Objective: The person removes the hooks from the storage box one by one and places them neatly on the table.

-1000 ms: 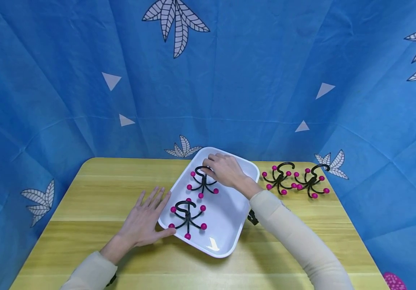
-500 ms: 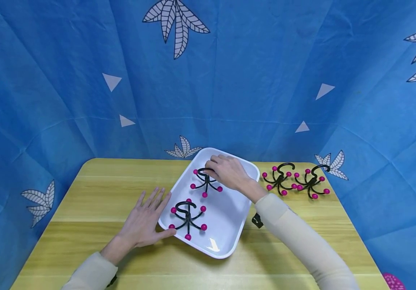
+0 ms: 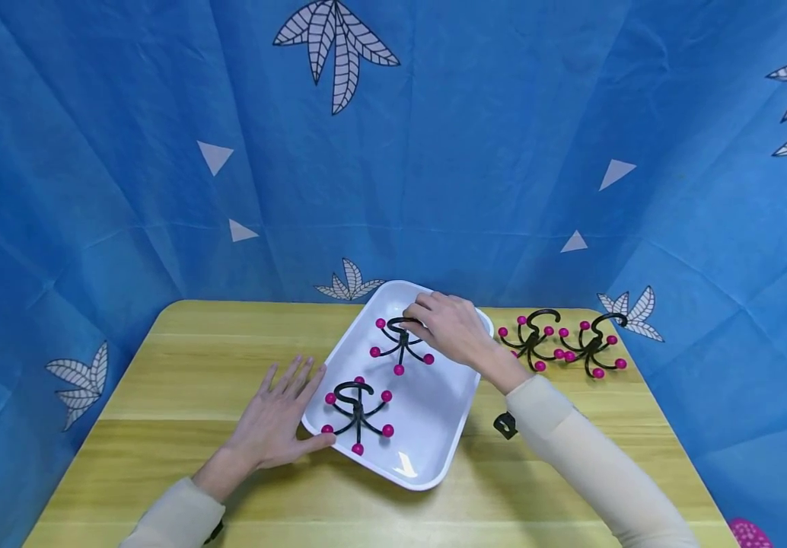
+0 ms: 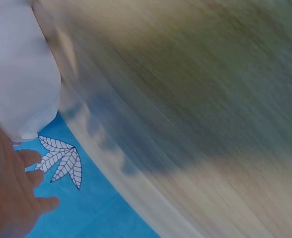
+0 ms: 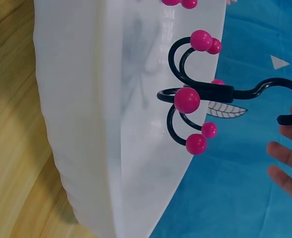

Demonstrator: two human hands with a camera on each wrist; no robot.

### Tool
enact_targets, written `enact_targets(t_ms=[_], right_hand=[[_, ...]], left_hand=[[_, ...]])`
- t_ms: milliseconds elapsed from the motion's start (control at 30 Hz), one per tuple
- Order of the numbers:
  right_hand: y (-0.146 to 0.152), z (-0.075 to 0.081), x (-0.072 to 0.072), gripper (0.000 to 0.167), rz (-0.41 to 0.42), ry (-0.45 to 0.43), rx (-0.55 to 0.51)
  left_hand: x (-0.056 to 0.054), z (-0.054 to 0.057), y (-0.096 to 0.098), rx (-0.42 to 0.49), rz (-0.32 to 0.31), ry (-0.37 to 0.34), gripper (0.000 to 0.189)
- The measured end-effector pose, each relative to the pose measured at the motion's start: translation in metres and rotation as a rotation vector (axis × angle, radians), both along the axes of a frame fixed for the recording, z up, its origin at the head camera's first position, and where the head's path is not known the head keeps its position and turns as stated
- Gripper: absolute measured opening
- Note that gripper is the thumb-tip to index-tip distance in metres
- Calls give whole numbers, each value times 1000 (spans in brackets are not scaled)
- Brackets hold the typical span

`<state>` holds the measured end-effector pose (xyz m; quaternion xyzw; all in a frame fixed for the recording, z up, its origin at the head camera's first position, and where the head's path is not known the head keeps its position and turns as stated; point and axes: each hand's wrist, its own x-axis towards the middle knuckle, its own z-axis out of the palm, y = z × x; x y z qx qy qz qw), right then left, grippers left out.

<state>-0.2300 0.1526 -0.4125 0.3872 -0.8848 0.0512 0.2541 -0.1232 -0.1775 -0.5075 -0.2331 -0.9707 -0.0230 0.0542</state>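
Tray [image 3: 424, 418] — black hook [image 3: 358, 412] inside, second hook [image 3: 403, 341] gripped

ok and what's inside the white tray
One pink-tipped black hook sits in the white tray. The right hand holds a second hook over the tray; whether it touches bottom is unclear. That hand hides part of the inside.

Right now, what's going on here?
A person's right hand holds a black rack with pink ball tips by its curved hook, over the white tray. The left hand lies spread at the tray's left edge. A second rack is in the tray, nearer the person; two more racks are on the table to the right.
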Motion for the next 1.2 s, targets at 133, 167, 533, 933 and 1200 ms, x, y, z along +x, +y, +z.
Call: enact_targets(t_ms=[133, 167, 533, 933, 1200], right_hand=[[8, 6, 7, 17, -9, 26, -21], [10, 7, 9, 17, -7, 32, -30], [30, 17, 25, 16, 5, 53, -74], [58, 19, 39, 15, 23, 117, -102], [78, 18, 47, 28, 39, 139, -103]], left_hand=[[0, -2, 1, -1, -4, 10, 114], [0, -2, 1, 1, -5, 11, 114], [1, -2, 1, -10, -6, 26, 114], [1, -2, -2, -11, -3, 23, 115], [0, -2, -1, 10, -3, 31, 113]])
